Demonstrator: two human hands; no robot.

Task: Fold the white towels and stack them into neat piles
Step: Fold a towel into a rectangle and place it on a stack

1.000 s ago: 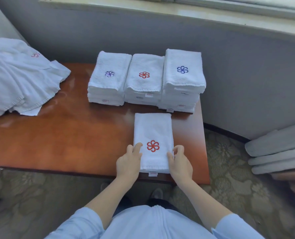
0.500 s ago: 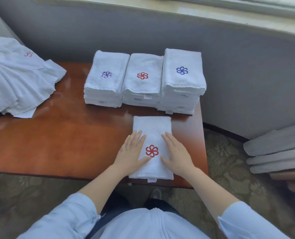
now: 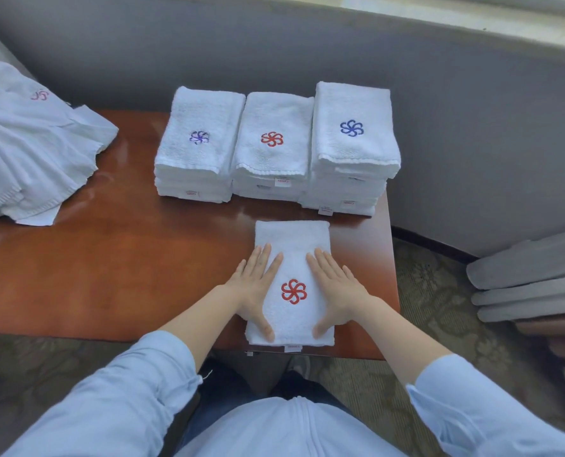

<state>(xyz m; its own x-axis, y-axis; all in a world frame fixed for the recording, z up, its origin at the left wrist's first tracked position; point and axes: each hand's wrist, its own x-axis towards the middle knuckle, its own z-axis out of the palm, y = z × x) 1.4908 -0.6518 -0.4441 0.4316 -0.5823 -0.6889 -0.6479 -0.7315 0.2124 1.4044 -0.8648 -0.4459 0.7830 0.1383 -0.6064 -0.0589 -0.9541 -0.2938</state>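
A folded white towel [image 3: 292, 245] with a red flower emblem lies at the near edge of the wooden table [image 3: 116, 265]. My left hand [image 3: 258, 285] lies flat on its left side and my right hand [image 3: 335, 288] lies flat on its right side, fingers straight, thumbs toward the near end. Behind it stand three piles of folded towels: the left pile [image 3: 198, 146] with a purple emblem, the middle pile [image 3: 272, 146] with a red emblem, and the taller right pile [image 3: 353, 143] with a blue emblem.
A heap of unfolded white towels [image 3: 27, 143] covers the table's left end. A grey wall [image 3: 472, 143] runs behind the table. Grey and brown rolled items [image 3: 531, 278] lie on the patterned carpet at the right.
Both hands went from gripping the towel's near sides to lying flat on it, then slid a little outward and forward across its top.
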